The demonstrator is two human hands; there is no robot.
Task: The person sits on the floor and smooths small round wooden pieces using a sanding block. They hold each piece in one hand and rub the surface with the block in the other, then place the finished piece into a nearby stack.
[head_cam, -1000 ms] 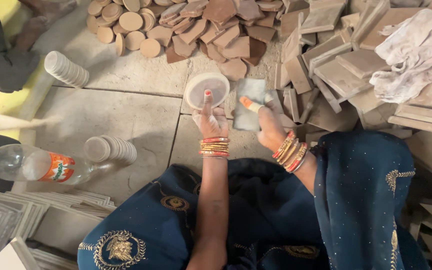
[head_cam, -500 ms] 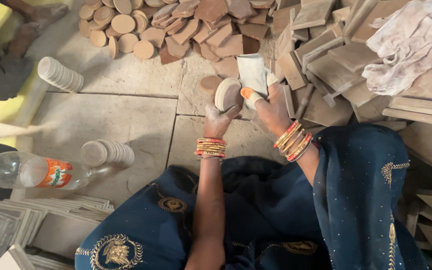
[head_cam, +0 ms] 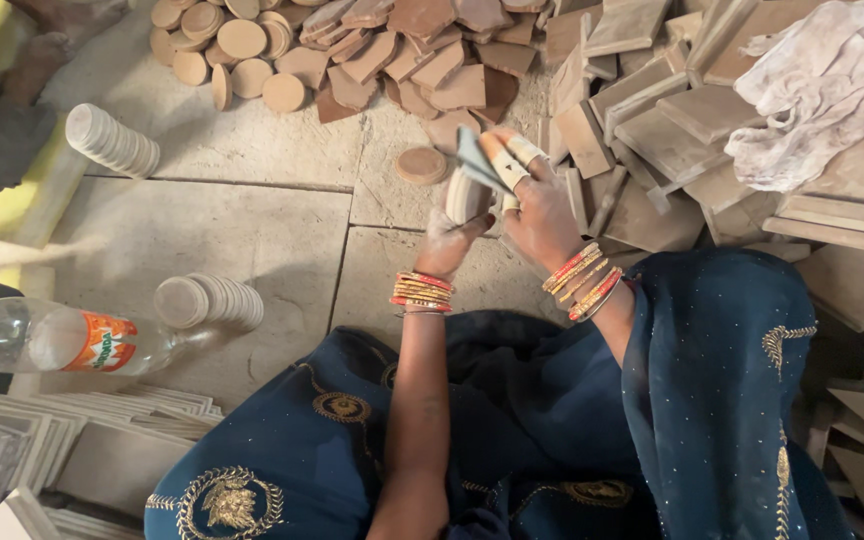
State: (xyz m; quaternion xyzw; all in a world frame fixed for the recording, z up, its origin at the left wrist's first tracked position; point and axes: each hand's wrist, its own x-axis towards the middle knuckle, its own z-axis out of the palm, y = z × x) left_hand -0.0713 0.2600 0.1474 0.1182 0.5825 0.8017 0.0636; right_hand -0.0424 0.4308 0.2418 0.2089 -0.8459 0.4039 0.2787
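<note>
Left hand point(head_cam: 444, 240) grips a pale clay disc point(head_cam: 464, 195) on edge, right hand point(head_cam: 542, 205) clenches a sanding scrap point(head_cam: 477, 160) against it; finished stacks point(head_cam: 207, 300) wait, heaps point(head_cam: 242, 45) remain.

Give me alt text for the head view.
A seated person's left hand holds a round clay disc on edge while the right hand presses a small grey sheet against it, above a stone floor strewn with clay pieces.
</note>
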